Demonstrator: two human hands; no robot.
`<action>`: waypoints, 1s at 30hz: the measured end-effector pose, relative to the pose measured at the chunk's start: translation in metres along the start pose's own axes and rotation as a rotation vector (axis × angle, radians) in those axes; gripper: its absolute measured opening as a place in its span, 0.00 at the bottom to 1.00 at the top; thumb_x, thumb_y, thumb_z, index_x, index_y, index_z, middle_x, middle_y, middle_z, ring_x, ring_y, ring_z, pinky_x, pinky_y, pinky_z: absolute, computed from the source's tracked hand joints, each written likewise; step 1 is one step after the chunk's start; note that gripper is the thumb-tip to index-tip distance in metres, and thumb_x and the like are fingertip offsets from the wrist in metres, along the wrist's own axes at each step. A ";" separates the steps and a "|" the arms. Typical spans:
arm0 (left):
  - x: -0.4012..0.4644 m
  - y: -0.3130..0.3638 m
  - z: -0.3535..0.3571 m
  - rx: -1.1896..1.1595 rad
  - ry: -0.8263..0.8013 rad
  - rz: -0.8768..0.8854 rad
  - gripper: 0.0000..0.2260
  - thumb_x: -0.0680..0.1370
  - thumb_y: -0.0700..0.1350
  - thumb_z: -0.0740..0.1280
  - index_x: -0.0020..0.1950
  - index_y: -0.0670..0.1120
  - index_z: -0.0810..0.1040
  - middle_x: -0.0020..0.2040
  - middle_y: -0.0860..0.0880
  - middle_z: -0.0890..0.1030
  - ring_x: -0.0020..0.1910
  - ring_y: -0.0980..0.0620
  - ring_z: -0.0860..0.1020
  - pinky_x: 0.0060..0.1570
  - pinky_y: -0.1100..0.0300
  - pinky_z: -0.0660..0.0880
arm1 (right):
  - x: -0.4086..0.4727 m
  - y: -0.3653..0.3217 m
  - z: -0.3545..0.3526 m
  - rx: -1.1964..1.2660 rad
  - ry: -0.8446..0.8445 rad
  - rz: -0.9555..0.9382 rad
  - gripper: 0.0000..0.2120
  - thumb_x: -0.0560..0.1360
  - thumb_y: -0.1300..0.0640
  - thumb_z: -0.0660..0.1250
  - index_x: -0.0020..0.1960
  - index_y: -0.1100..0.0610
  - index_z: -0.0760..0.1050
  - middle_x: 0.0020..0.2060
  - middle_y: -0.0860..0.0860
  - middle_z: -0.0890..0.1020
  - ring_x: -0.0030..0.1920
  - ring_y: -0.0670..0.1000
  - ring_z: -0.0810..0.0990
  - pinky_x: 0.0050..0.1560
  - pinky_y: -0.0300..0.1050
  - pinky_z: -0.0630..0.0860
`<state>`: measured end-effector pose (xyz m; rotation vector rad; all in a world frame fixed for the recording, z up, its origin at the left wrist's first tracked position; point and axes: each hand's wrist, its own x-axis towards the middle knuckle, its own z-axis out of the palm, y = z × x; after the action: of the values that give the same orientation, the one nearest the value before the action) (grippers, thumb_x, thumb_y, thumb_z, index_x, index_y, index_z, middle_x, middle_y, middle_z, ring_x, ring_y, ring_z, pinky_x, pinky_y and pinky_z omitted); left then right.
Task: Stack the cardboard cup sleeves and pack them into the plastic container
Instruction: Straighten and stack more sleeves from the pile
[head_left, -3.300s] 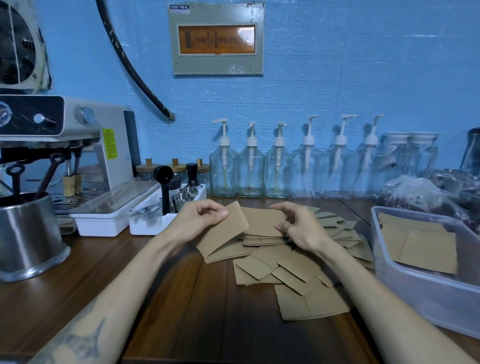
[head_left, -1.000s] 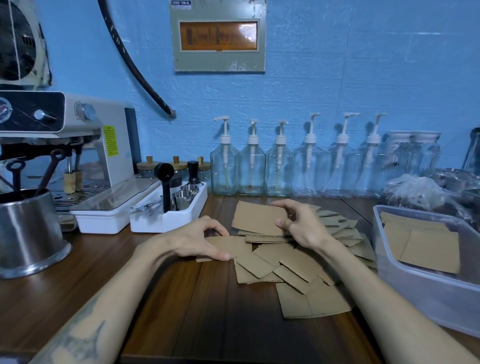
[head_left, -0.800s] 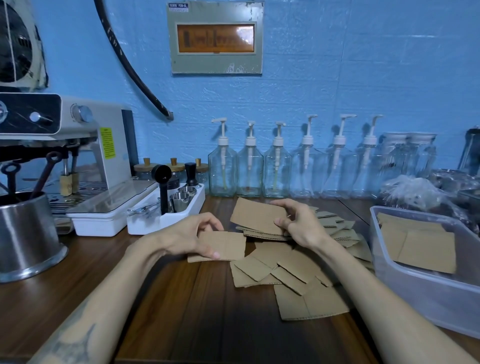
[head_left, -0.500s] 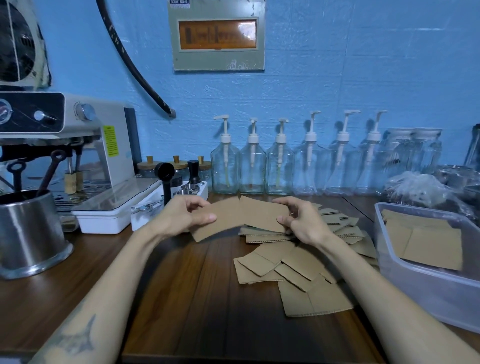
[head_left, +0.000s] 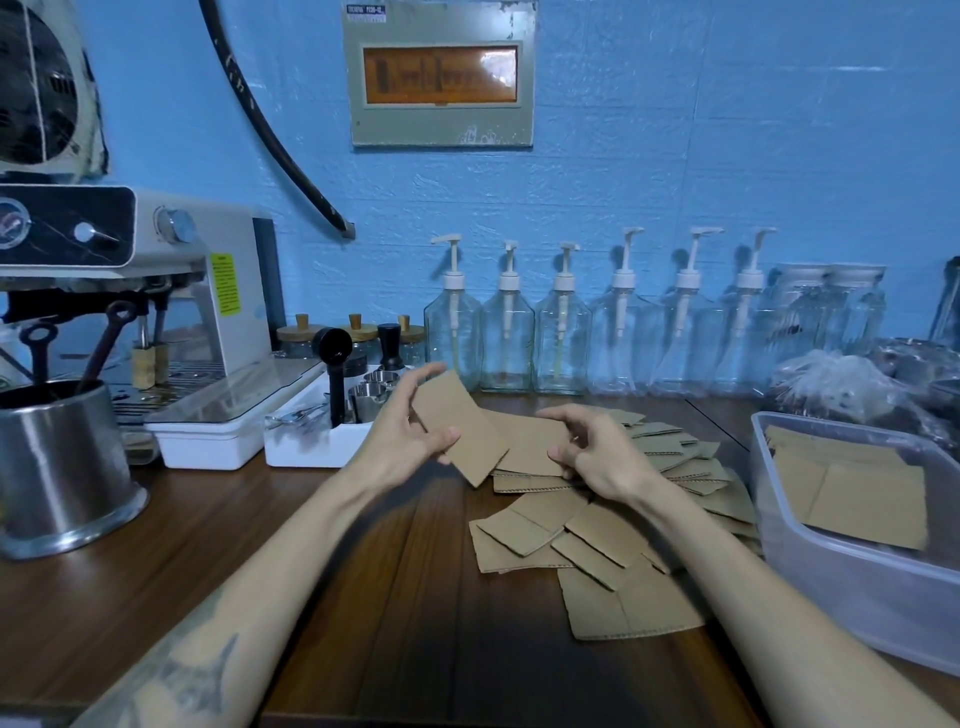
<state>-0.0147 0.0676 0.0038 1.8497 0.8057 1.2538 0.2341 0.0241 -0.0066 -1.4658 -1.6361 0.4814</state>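
I hold one flat cardboard cup sleeve (head_left: 460, 428) up off the bench in my left hand (head_left: 402, 439), with my thumb on its front and my fingers (head_left: 423, 382) curled round its top edge, so it tilts down to the right. Its lower end lies over a small stack of sleeves (head_left: 530, 452) that my right hand (head_left: 597, 452) grips, with thumb and fingers pinched on the stack's right end. That stack sits at the back of a loose pile of sleeves (head_left: 587, 545) spread flat on the dark wooden bench (head_left: 405, 623), some lying over each other. More sleeves fan out behind my right hand. To the right of the pile, just beside it, is the clear plastic container (head_left: 852, 577), and a few packed sleeves (head_left: 852, 488) lie flat inside it. Behind the container there is a crinkly plastic bag (head_left: 831, 384). Along the blue wall stands a row of clear pump bottles (head_left: 561, 332). To the left of my left hand is a white tray (head_left: 306, 441) with small metal cups and a black scoop in it. Farther left is the white coffee machine (head_left: 156, 291), and near the left edge stands a big shiny metal pot (head_left: 57, 467) with black handles sticking out of it. High on the wall hangs a grey box with an orange window (head_left: 441, 75).
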 end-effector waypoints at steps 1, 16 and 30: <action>0.000 -0.001 0.001 0.017 0.018 -0.006 0.27 0.75 0.28 0.70 0.68 0.50 0.68 0.55 0.46 0.75 0.40 0.53 0.83 0.35 0.59 0.81 | 0.000 0.000 0.000 0.004 -0.008 -0.003 0.21 0.76 0.69 0.66 0.64 0.52 0.75 0.40 0.64 0.82 0.32 0.50 0.76 0.32 0.39 0.72; -0.002 -0.028 0.003 0.404 -0.062 -0.141 0.28 0.75 0.58 0.71 0.72 0.59 0.63 0.47 0.56 0.82 0.46 0.65 0.79 0.48 0.62 0.75 | -0.008 -0.019 0.009 0.024 -0.153 -0.067 0.30 0.73 0.77 0.57 0.70 0.57 0.72 0.44 0.58 0.79 0.38 0.52 0.76 0.47 0.48 0.78; -0.001 -0.023 -0.002 0.298 -0.062 0.030 0.14 0.76 0.45 0.72 0.58 0.56 0.74 0.54 0.57 0.78 0.48 0.63 0.77 0.46 0.67 0.73 | -0.001 -0.022 0.021 0.049 -0.091 -0.118 0.22 0.75 0.68 0.69 0.66 0.51 0.77 0.36 0.58 0.76 0.34 0.49 0.72 0.35 0.34 0.73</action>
<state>-0.0185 0.0792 -0.0154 2.1326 0.9767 1.1363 0.2043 0.0234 -0.0019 -1.3200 -1.7587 0.5253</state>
